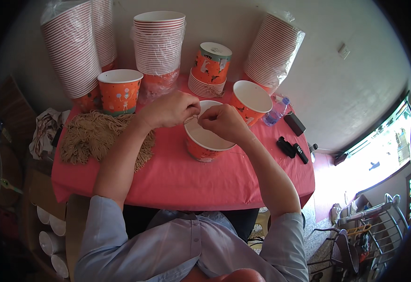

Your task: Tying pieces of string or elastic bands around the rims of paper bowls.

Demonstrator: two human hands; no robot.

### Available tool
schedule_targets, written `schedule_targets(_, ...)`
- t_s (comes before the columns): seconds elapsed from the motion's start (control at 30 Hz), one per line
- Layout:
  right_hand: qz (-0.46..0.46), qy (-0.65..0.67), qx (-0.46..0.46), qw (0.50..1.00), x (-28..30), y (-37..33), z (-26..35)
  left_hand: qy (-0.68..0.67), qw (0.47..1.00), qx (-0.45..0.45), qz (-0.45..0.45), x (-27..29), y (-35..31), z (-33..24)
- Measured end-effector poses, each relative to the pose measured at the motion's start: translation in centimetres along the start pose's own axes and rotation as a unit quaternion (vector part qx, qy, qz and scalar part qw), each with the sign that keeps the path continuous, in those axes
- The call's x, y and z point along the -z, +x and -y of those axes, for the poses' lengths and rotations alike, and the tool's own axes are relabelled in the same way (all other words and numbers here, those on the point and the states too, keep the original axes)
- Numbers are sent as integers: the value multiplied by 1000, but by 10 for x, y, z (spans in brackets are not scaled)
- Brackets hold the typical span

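My left hand [175,109] and my right hand [225,123] meet above the rim of an orange paper bucket [204,151] with a white inside. Fingers of both hands are closed in a pinch, close together. Between the fingertips shows a short bit of thin, pale string [191,119]; most of it is hidden by my fingers. Beside my left forearm lies a heap of tan strings [90,136]. Another orange bucket [251,104] stands open just behind my right hand, its upper side leaning slightly.
Tall stacks of nested buckets [69,47] line the wall, with one bucket [121,91] by the strings. An upturned bucket [212,63] tops a short stack. At right are a clear bottle [276,112], a black box [294,123] and small black items [292,149]. A red cloth [191,188] covers the table.
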State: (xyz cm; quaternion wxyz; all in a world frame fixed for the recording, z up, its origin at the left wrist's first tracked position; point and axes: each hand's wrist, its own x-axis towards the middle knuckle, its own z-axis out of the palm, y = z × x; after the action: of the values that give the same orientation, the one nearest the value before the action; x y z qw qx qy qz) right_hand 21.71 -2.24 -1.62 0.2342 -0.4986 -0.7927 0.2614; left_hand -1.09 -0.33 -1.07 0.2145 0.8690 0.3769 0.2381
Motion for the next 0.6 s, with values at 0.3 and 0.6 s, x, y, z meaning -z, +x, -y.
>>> schedule_targets(0.3, -15, 46, 5, 999, 2, 1, -5, 9, 995, -59, -75, -5, 4, -9)
schedule_targets(0.6, -16, 29, -4, 999, 10, -1, -7, 107, 985, -62, -119, -16, 2, -11)
